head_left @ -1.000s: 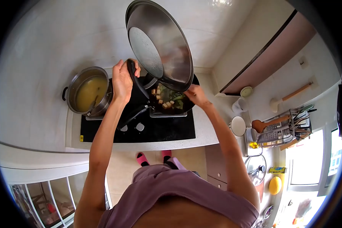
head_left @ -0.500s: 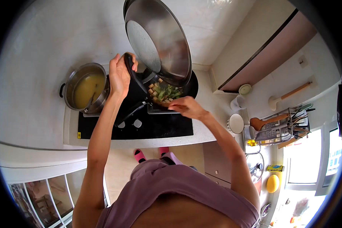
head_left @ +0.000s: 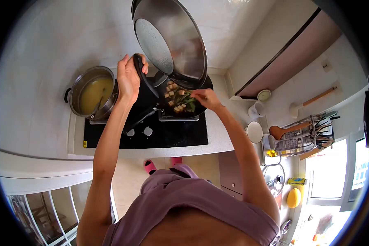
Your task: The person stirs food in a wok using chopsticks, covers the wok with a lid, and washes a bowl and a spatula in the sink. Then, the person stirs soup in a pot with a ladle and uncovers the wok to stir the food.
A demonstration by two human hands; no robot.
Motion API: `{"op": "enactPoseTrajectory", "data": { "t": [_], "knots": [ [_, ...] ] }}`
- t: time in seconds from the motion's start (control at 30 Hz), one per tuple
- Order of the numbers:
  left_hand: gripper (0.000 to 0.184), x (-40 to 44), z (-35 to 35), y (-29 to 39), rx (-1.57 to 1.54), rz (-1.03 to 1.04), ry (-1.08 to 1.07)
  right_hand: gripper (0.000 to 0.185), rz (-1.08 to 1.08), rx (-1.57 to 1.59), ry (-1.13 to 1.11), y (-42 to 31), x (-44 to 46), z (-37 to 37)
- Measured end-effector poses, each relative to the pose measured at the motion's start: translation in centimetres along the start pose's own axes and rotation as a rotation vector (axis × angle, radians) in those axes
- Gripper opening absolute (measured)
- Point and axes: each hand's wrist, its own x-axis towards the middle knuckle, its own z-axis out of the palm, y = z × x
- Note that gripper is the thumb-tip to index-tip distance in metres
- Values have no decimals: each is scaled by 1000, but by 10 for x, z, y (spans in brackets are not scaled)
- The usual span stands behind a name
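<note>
My left hand is wrapped round the curved black handle of a large steel lid, held tilted above the stove. A pale disc in the lid's middle is dotted with droplets. Beneath its lower edge a dark frying pan holds browned cubes and green vegetable pieces. Over the pan's right side is my right hand, its fingers closed and pointing into the food. What they grip, if anything, I cannot make out.
A steel pot of yellowish liquid, a utensil in it, stands left on the black hob. To the right are a white bowl, a white cup and a utensil rack. The range hood overhangs the right.
My right hand has moved up and to the right over the pan. The cubes and greens have spread out. The lid has shifted slightly up and left.
</note>
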Motion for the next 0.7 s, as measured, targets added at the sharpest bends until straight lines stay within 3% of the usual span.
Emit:
{"op": "enactPoseTrajectory", "data": {
  "t": [0.07, 0.13, 0.23, 0.33, 0.4, 0.5, 0.53, 0.6, 0.7],
  "knots": [
    [39, -1, 2, 0, 12, 25, 5, 12, -185, 67, -179, -30, -9, -6],
    [39, -1, 4, 2, 13, 9, 11, 13, -117, -13, -218, -68, -20, -34],
    [39, -3, 1, 4, 24, -1, 8, 14, -88, 157, -528, -80, -40, -50],
    [40, -4, 4, 2, 17, 11, 25, 14, -162, -75, -434, -66, -40, -8],
    [41, -4, 8, 2, -1, 28, 64, 13, -277, 30, -307, -39, -27, 3],
    [41, -6, 8, 5, 41, 16, 52, 11, -336, -48, 58, -9, -7, -10],
    [41, -7, 6, 5, 27, 10, 52, 11, -336, -46, 57, -6, -2, -19],
    [41, -9, 4, 4, 11, -1, 56, 10, 27, -28, -89, -5, 6, -33],
    [39, -7, 2, 4, -23, 16, 24, 9, 22, -21, -146, 1, 8, -14]
  ]
}}
